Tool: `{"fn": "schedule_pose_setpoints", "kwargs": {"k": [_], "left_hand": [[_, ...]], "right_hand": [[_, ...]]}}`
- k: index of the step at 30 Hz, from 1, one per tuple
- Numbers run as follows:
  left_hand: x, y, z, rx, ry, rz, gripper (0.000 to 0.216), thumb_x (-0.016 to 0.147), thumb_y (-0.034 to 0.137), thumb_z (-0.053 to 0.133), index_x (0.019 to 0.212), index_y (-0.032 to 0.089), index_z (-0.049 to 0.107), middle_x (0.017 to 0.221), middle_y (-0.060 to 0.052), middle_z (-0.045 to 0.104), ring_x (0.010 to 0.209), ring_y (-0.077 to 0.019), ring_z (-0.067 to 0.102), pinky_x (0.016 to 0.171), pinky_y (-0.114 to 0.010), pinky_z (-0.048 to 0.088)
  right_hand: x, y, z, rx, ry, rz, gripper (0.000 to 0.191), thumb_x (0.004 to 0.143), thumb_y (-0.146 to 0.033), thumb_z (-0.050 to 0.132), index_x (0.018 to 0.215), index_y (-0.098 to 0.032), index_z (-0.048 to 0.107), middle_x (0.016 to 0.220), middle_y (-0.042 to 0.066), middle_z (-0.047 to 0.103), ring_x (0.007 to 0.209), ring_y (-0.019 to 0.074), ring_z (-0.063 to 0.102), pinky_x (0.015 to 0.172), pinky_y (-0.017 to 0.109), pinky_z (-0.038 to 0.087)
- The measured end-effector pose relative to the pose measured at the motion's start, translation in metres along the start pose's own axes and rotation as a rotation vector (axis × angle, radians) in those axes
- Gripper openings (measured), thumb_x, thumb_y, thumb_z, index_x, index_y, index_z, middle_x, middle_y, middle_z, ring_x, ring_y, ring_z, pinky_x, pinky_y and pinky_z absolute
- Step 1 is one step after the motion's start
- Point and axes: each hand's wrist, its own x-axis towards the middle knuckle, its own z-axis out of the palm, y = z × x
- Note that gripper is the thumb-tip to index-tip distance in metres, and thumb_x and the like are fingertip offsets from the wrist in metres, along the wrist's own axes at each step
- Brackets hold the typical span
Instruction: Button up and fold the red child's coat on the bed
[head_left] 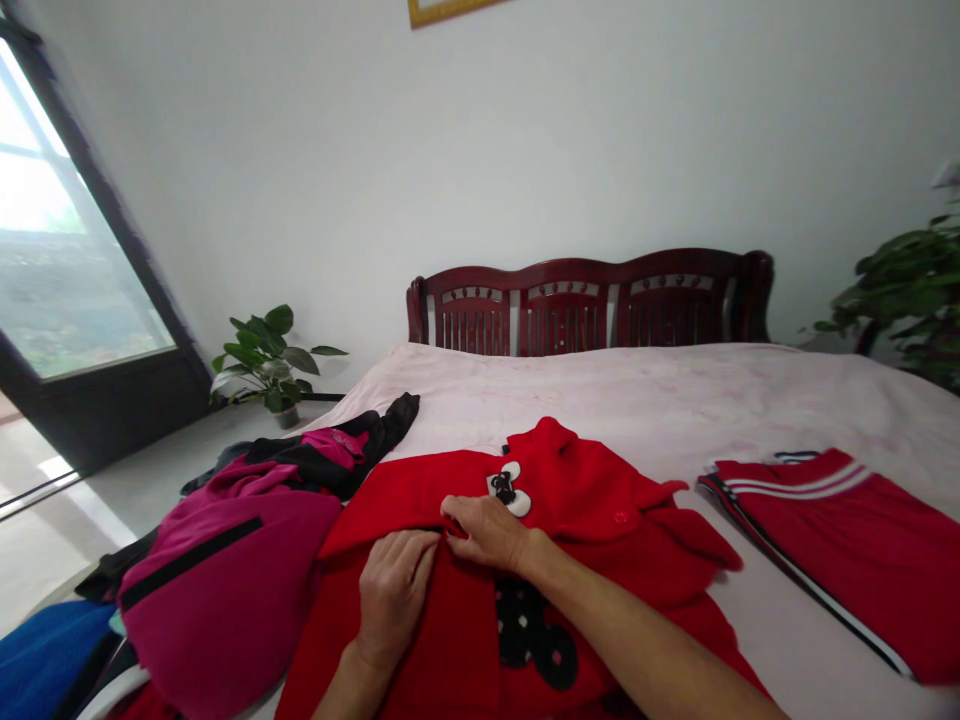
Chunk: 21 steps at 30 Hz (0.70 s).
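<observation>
Red fleece garment (585, 520) lies spread on the bed (675, 400), its collar end toward the headboard (592, 305), black-and-white patch at the chest. Head view, the only one: left hand (391, 595) lies flat, fingers together, pressing the cloth; right hand (487, 532) just beside it, fingertips pinched on a fold edge near the patch. Hands close together, almost touching. Magenta jacket (225, 590) crowds the garment's left side; a red striped top (847, 540) lies well apart on the right. Risks, as judged: thick cloth may slip from so light a pinch and the fold spring open; the crowded left edge could snag on the jacket; the rumpled sleeve at right may bunch under a fold
</observation>
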Motion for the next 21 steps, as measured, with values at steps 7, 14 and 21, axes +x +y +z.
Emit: {"fn": "schedule_pose_setpoints", "kwargs": {"k": [7,14,21], "left_hand": [[0.027,-0.009,-0.016,0.184,-0.191,0.007,0.048,0.084,0.022,0.062,0.131,0.025,0.053,0.124,-0.006,0.066,0.118,-0.027,0.057,0.11,-0.048,0.03],[0.008,-0.025,-0.001,0.126,-0.416,-0.104,0.03,0.084,0.02,0.058,0.113,0.025,0.066,0.102,-0.005,0.071,0.1,-0.0252,0.062,0.103,-0.048,0.039],[-0.01,-0.099,-0.02,-0.136,-0.37,-0.432,0.043,0.085,0.046,0.05,0.112,0.019,0.069,0.122,-0.011,0.068,0.12,-0.0281,0.058,0.108,-0.044,0.04]], "right_hand": [[-0.002,-0.006,-0.001,-0.169,-0.028,0.048,0.018,0.087,-0.023,0.053,0.104,-0.022,0.058,0.086,0.002,0.069,0.075,0.018,0.061,0.06,0.027,0.03],[-0.001,-0.02,0.008,-0.229,-0.085,0.032,0.023,0.087,-0.016,0.048,0.106,-0.021,0.06,0.092,0.006,0.069,0.082,0.0212,0.064,0.066,0.029,0.041],[-0.061,0.004,-0.051,0.192,0.347,0.223,0.036,0.083,-0.015,0.048,0.115,-0.023,0.062,0.115,0.005,0.069,0.106,0.0185,0.062,0.095,0.033,0.045]]}}
